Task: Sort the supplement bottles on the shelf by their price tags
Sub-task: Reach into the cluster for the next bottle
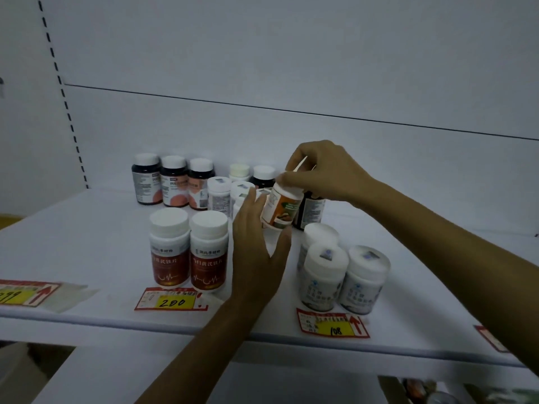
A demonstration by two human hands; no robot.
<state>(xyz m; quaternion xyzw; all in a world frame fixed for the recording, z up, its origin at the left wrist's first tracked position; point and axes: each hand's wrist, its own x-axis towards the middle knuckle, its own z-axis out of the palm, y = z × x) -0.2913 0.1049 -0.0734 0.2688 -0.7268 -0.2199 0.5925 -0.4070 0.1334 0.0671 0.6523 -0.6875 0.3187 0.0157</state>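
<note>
My right hand (322, 173) grips the cap of a white bottle with an orange label (280, 208), holding it tilted above the white shelf (87, 243). My left hand (256, 252) is spread open just left of and below that bottle, fingers apart, not closed on it. Two red-labelled white bottles (188, 249) stand behind the "200" price tag (172, 300). Three pale-labelled white bottles (341, 272) stand behind the "108" price tag (332, 323). Dark bottles with white caps (172, 182) line the back.
Small white bottles (218, 196) cluster mid-shelf behind my left hand, and a dark bottle (310, 211) stands under my right wrist. Another price tag (17, 294) lies at the front left and a fourth tag (493, 339) at the far right edge. A lower shelf holds items below.
</note>
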